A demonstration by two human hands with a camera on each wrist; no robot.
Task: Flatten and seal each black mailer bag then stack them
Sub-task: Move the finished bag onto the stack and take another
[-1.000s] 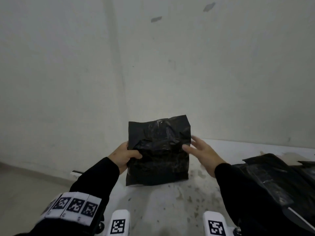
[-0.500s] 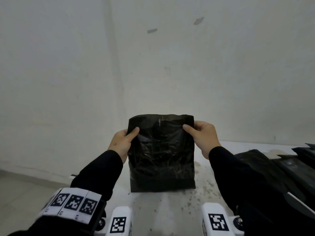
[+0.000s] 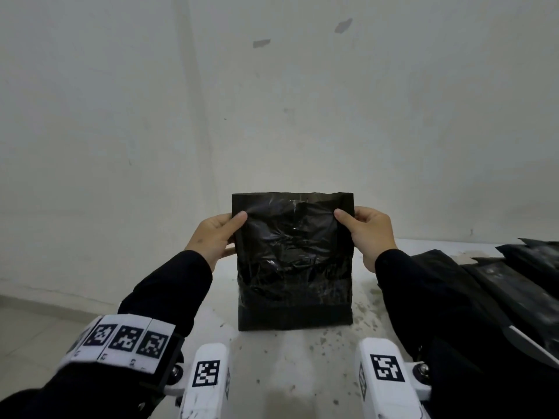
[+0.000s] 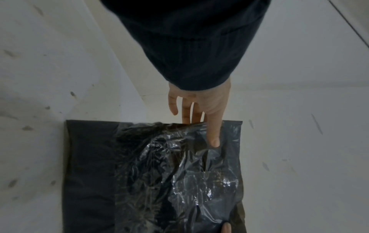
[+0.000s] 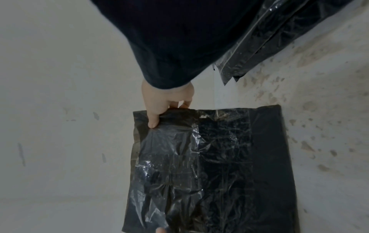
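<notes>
A black mailer bag (image 3: 292,261) hangs upright in front of me, held by both upper corners above the white table (image 3: 272,373). My left hand (image 3: 213,234) pinches its upper left edge, thumb on the front. My right hand (image 3: 370,231) pinches the upper right edge the same way. The bag is crinkled and glossy, with a matte band along its bottom. In the left wrist view the left hand (image 4: 201,113) has its thumb on the bag (image 4: 159,181). In the right wrist view the right hand (image 5: 161,104) grips the bag (image 5: 215,170) at its edge.
A pile of other black mailer bags (image 3: 508,285) lies on the table at the right, also seen as the pile (image 5: 265,39) behind my right sleeve. A pale wall (image 3: 272,101) stands close behind the table. The floor (image 3: 36,322) drops away at the left.
Both hands have shifted from the bag's sides to its top corners and lifted it, so the bag now hangs flatter and squarer than a second ago.
</notes>
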